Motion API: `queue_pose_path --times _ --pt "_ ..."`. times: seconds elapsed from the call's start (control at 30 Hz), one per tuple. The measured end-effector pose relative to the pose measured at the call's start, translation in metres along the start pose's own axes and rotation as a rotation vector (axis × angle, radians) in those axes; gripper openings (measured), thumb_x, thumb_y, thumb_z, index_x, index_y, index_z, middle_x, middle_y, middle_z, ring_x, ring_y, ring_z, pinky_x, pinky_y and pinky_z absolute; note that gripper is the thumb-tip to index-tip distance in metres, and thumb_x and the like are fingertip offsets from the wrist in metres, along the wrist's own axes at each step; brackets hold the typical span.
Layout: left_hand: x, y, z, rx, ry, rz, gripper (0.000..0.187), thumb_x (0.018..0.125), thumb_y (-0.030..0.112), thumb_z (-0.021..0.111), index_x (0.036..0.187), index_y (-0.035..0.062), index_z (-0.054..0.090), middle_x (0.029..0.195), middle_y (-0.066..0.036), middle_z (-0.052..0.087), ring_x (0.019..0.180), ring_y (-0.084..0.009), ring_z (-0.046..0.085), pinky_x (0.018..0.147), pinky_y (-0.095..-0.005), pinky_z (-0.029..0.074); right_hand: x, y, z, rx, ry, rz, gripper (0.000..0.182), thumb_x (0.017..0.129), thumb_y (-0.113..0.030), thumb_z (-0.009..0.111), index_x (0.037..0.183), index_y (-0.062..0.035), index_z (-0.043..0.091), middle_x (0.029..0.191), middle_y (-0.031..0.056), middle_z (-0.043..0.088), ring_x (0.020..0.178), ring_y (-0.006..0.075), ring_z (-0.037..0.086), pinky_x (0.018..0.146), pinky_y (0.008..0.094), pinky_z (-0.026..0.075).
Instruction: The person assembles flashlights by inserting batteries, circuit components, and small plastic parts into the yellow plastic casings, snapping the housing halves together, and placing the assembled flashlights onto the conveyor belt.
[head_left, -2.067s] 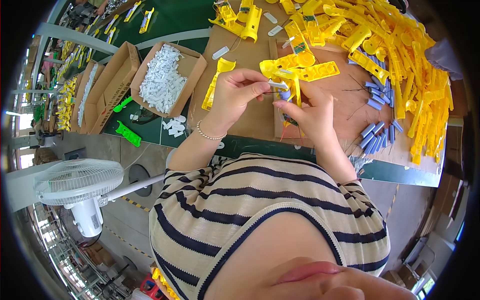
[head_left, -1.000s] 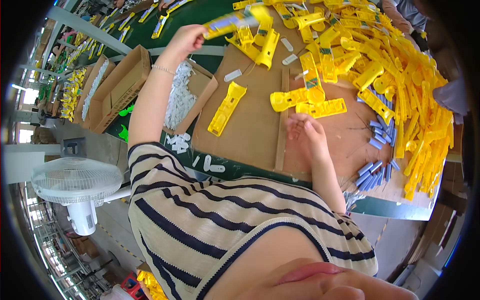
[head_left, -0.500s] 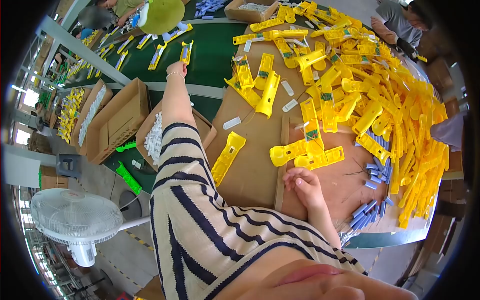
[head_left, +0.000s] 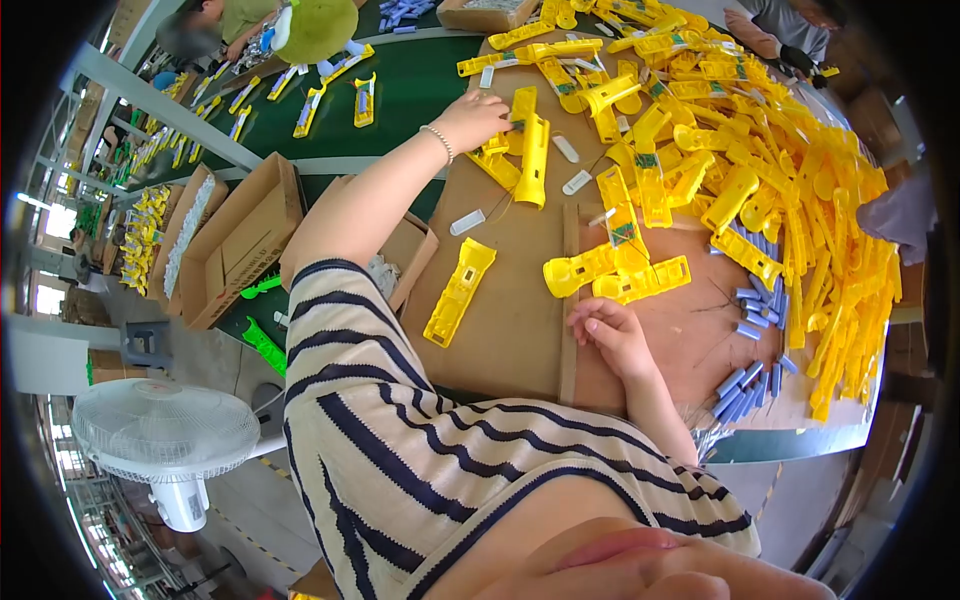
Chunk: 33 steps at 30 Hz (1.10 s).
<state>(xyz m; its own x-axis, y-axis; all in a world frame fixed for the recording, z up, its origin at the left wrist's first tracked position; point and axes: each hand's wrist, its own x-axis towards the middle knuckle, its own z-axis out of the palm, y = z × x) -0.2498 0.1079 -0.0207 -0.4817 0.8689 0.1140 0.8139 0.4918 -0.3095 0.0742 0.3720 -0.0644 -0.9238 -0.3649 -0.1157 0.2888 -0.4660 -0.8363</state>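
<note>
My left hand [head_left: 478, 120], a bracelet at its wrist, is closed at the upper end of a yellow casing [head_left: 497, 168] in the small group at the upper middle. Its fingertips are partly hidden among the parts. Another yellow casing [head_left: 534, 165] lies just right of it. My right hand [head_left: 610, 328] rests palm up, its fingers loosely bent and apart, holding nothing. Just above it are crossed yellow casings [head_left: 642, 280], one with a green circuit board [head_left: 624, 234]. A single yellow casing [head_left: 460, 292] lies between my arms. White modules [head_left: 467, 222] on thin wires lie nearby.
A large heap of yellow casings [head_left: 790, 210] covers the right side, beside blue cylinders [head_left: 742, 392]. Cardboard boxes [head_left: 245, 240] and a white fan [head_left: 165, 430] stand at left. A green conveyor [head_left: 420, 90] carries yellow parts. Co-workers [head_left: 245, 22] [head_left: 790, 35] are at the far side.
My left hand has left the yellow part on the conveyor and moved right to the casings on the table. My right hand stays nearly in place. The view has shifted slightly.
</note>
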Motion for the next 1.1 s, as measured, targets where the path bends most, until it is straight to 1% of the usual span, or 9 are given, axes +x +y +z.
queue_pose_path --times 0.07,0.1,0.2,0.33,0.57,0.73,0.87,0.93,1.1 --pt "0.016 0.006 -0.024 0.110 -0.267 0.037 0.034 0.075 0.003 0.060 0.106 0.0152 0.065 0.109 0.000 0.062 0.109 -0.0208 0.053 0.100 -0.0404 0.037 -0.001 -0.002 0.002 -0.032 0.006 0.000 0.020 0.090 -0.006 0.056 0.108 0.0002 0.059 0.097 0.0087 0.064 0.079 0.0122 0.055 0.072 0.0249 0.046" --pt "0.014 0.006 -0.024 0.113 -0.183 0.069 0.022 0.074 0.013 0.067 0.096 0.0113 0.064 0.098 -0.001 0.066 0.102 -0.0192 0.056 0.098 -0.0375 0.038 -0.001 -0.002 0.003 -0.040 0.009 -0.001 0.019 0.090 -0.006 0.056 0.108 0.0003 0.059 0.097 0.0085 0.064 0.079 0.0119 0.055 0.072 0.0248 0.046" --pt "0.013 0.032 -0.086 -0.192 -0.344 -0.081 0.031 0.071 0.025 0.073 0.096 0.0088 0.063 0.091 -0.006 0.067 0.092 -0.0236 0.061 0.091 -0.0371 0.043 -0.002 0.000 0.002 -0.088 0.005 0.003 0.021 0.090 -0.008 0.056 0.109 -0.0009 0.058 0.098 0.0093 0.063 0.082 0.0134 0.056 0.072 0.0257 0.046" --pt "0.000 0.079 -0.138 -0.823 -0.059 -0.215 0.039 0.073 0.033 0.077 0.094 0.0042 0.059 0.085 -0.011 0.066 0.081 -0.0259 0.065 0.073 -0.0353 0.050 -0.008 -0.010 0.006 -0.125 0.038 0.101 0.021 0.091 -0.007 0.055 0.110 -0.0006 0.057 0.099 0.0092 0.063 0.083 0.0132 0.056 0.072 0.0252 0.046" --pt "-0.014 0.175 -0.200 -1.895 0.453 -0.187 0.040 0.092 0.021 0.059 0.124 0.0041 0.043 0.091 -0.011 0.064 0.078 -0.0181 0.065 0.073 -0.0284 0.052 -0.007 -0.025 0.051 -0.408 0.286 -0.613 0.055 0.085 -0.012 0.066 0.132 -0.0014 0.041 0.114 0.0108 0.059 0.102 0.0177 0.056 0.089 0.0318 0.044" --pt "-0.010 0.206 -0.194 -1.790 0.672 -0.139 0.039 0.094 0.017 0.055 0.126 0.0052 0.037 0.083 -0.010 0.061 0.076 -0.0164 0.062 0.068 -0.0281 0.051 -0.016 -0.039 0.061 -0.084 -0.144 -0.173 0.062 0.082 -0.012 0.070 0.134 -0.0003 0.038 0.118 0.0144 0.059 0.110 0.0203 0.056 0.093 0.0348 0.044" --pt "-0.011 0.211 -0.185 -1.854 0.780 -0.201 0.030 0.094 0.012 0.047 0.121 0.0064 0.034 0.094 -0.012 0.058 0.082 -0.0191 0.061 0.074 -0.0313 0.051 -0.030 -0.031 0.058 0.086 -0.230 0.021 0.050 0.086 -0.007 0.065 0.130 0.0016 0.043 0.105 0.0128 0.064 0.094 0.0195 0.062 0.087 0.0321 0.048" --pt "-0.013 0.211 -0.178 -1.997 0.810 -0.190 0.028 0.095 0.011 0.043 0.121 0.0067 0.033 0.100 -0.014 0.056 0.086 -0.0208 0.061 0.077 -0.0330 0.051 -0.039 -0.032 0.065 -0.067 -0.093 0.021 0.042 0.088 -0.006 0.061 0.127 0.0005 0.046 0.098 0.0127 0.066 0.082 0.0168 0.064 0.076 0.0291 0.051" --pt "-0.024 0.207 -0.174 -1.475 0.660 -0.219 0.045 0.100 0.021 0.038 0.141 0.0073 0.025 0.105 -0.013 0.055 0.091 -0.0187 0.059 0.080 -0.0316 0.050 -0.064 -0.054 0.080 -0.534 0.293 -0.186 0.039 0.091 -0.007 0.055 0.129 -0.0017 0.046 0.094 0.0144 0.067 0.064 0.0143 0.063 0.061 0.0268 0.052"
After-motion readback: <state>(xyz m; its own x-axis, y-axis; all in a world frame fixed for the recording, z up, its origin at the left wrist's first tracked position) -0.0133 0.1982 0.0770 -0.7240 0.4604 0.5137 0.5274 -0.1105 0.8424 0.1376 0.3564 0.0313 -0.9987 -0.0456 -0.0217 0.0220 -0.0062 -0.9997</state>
